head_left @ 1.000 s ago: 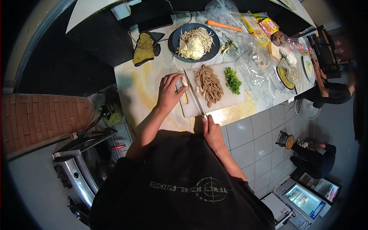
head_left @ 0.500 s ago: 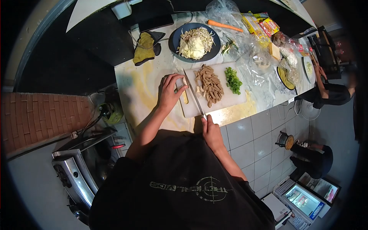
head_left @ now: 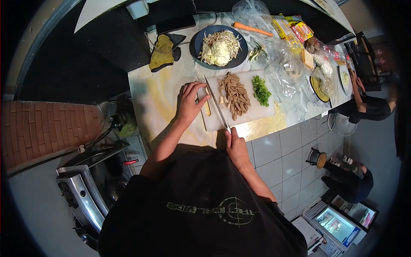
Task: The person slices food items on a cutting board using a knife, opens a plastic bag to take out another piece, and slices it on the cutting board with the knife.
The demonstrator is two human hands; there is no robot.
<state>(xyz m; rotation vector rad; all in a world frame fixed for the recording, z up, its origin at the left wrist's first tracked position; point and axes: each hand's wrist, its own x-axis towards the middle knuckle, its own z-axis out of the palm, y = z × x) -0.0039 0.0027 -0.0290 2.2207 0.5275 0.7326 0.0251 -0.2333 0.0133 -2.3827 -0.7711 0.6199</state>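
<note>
A small pale piece (head_left: pixel 207 91) sits pinched between the thumb and fingertips of a person's left hand (head_left: pixel 188 105), near mid-frame, at the left side of a white cutting board (head_left: pixel 257 112). Just beside it lies the blade of a knife (head_left: pixel 217 103), its handle gripped in the closed right hand (head_left: pixel 236 148). With fingertips so near the blade, a rolling piece or skidding edge could nick them. Brown strips (head_left: pixel 235 96) and chopped greens (head_left: pixel 261 91) lie to the right, where a wide sweep might mix them; a dark plate (head_left: pixel 242 53) stands at upper centre.
</note>
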